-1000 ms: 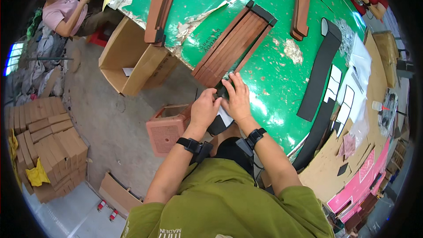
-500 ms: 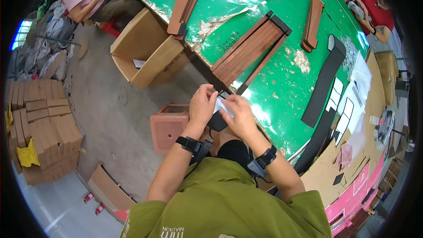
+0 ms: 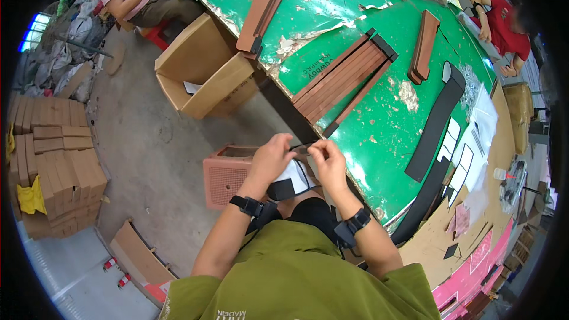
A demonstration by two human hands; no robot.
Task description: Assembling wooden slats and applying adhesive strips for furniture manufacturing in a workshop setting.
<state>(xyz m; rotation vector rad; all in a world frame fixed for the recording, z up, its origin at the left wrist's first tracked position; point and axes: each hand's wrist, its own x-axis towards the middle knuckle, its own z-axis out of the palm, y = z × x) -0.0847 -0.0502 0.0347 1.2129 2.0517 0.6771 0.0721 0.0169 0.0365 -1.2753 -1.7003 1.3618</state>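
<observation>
Both hands pinch a small black strap point(image 3: 302, 149) between them, close to the body, at the near edge of the green counter point(image 3: 379, 136). The left hand point(image 3: 269, 160) holds its left end and the right hand point(image 3: 329, 163) its right end, so it runs left to right. A white card point(image 3: 291, 175) hangs just under it.

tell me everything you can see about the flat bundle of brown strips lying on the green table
The bundle of brown strips looks like leather or similar: several long, narrow strips side by side, flat, capped by a black piece at each end. It lies diagonally on the worn green table, near the edge. Neither hand touches it; one strip splays slightly off the side.
</observation>
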